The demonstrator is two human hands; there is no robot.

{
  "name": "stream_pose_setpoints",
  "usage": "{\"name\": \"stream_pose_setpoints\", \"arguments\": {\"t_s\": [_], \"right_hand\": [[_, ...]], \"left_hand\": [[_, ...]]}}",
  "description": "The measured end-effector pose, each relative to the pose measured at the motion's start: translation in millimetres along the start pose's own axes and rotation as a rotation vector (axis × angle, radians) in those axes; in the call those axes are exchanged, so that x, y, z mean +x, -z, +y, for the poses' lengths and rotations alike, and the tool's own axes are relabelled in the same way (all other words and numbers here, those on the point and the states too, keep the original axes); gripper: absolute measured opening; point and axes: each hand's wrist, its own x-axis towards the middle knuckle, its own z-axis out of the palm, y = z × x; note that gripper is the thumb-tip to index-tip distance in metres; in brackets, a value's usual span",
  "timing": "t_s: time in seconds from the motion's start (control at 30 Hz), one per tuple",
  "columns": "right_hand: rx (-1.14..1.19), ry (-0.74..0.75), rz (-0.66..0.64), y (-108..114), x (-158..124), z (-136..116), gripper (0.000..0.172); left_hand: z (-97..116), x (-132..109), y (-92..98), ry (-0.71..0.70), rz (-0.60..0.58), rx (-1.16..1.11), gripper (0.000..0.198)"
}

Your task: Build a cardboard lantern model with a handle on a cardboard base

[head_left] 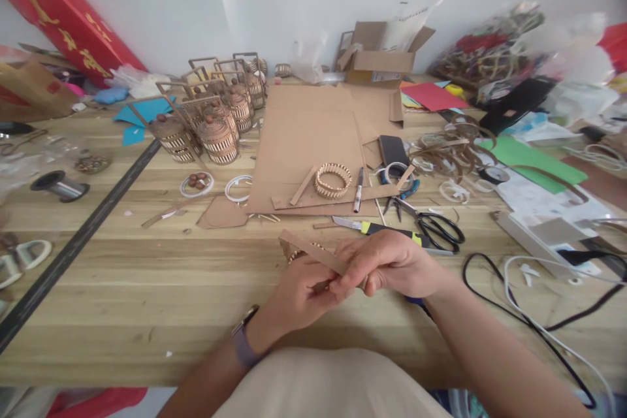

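My left hand point(304, 294), with a watch on its wrist, is closed around a small woven ring point(304, 251) that is mostly hidden behind the fingers. A flat brown cardboard strip point(313, 251) slants across the front of it. My right hand point(386, 264) pinches the strip's lower end, close to the left thumb. Just beyond the hands lie a utility knife point(382, 228) with its blade out and black-handled scissors point(435, 225). Another woven ring point(333, 181) rests on the cardboard sheet point(304, 137), beside a marker pen point(359, 189).
Several small lidded woven baskets point(218, 137) with tall handles stand at the back left. Coiled brown strips point(450, 147) and a power strip point(548, 245) with cables lie to the right. An open cardboard box point(382, 62) stands by the wall; a wire spool point(59, 186) is at left.
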Motion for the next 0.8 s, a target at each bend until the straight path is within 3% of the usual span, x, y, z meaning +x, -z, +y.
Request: {"name": "stream_pose_setpoints", "arguments": {"t_s": [0.1, 0.23, 0.37, 0.5, 0.6, 0.8], "right_hand": [[-0.045, -0.087, 0.089, -3, -6, -2, 0.024], [-0.187, -0.186, 0.406, -12, -20, -9, 0.041], [-0.477, -0.348, 0.73, -15, -48, -15, 0.035], [-0.859, -0.626, 0.935, -10, -89, -15, 0.038], [-1.099, -0.806, 0.94, -8, -115, -7, 0.044], [-1.009, -1.065, 0.774, -12, -126, 20, 0.053]], "left_hand": [[-1, -1, -0.1, 0.003, 0.007, 0.01, 0.045], [-2, -3, 1.2, 0.022, -0.001, 0.044, 0.032], [-4, -3, 4.1, 0.047, 0.016, 0.033, 0.025], [-4, -2, 6.7, 0.087, 0.038, -0.022, 0.02], [-6, -2, 6.5, 0.112, 0.07, -0.041, 0.018], [-8, -3, 4.2, 0.088, 0.066, 0.009, 0.018]]}}
